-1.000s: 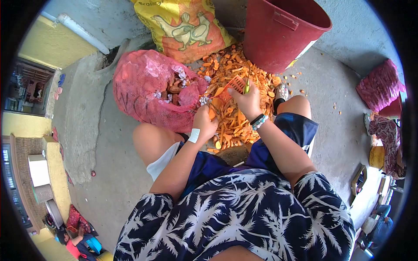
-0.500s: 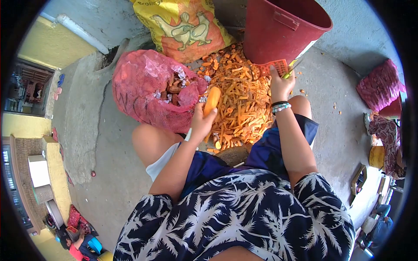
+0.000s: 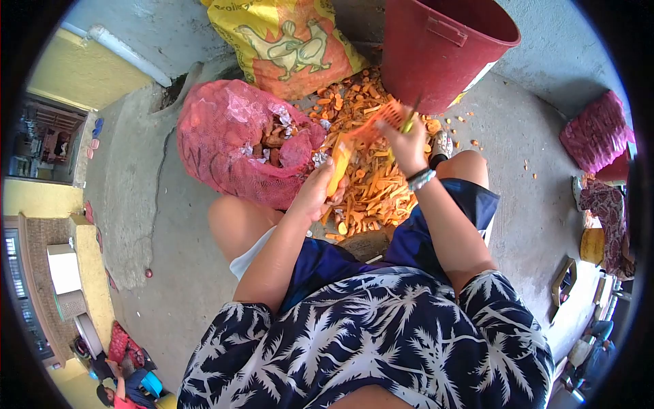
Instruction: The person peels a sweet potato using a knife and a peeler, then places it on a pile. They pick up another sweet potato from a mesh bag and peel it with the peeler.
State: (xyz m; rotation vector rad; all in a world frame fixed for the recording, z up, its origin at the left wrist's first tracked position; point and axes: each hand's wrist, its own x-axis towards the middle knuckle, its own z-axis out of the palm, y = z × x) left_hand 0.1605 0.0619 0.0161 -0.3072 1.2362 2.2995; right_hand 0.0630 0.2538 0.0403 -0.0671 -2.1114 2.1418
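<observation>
My left hand [image 3: 315,191] is closed round the lower end of a peeled orange carrot [image 3: 338,165], which points up and away from me. Fingers of my right hand [image 3: 407,146] grip a knife [image 3: 409,123] with a yellow-green handle, its blade pointing up. The same hand holds an orange perforated plastic piece [image 3: 381,124], blurred by motion, whose near end overlaps the carrot's tip. Below both hands lies a heap of orange peelings [image 3: 378,198] with cut carrot ends. Left of it, a torn pink mesh sack [image 3: 225,153] shows brownish-orange roots [image 3: 274,138] in its opening.
A tall red bin [image 3: 429,61] stands behind the heap, beside a yellow and orange printed sack [image 3: 283,51]. At far right is a filled pink mesh sack [image 3: 596,133]. Another person [image 3: 119,388] is at the lower left. My knees flank the heap.
My right hand has swung left from beside the bin, bringing the knife and perforated piece to the carrot. My left hand has tilted the carrot and lowered it slightly.
</observation>
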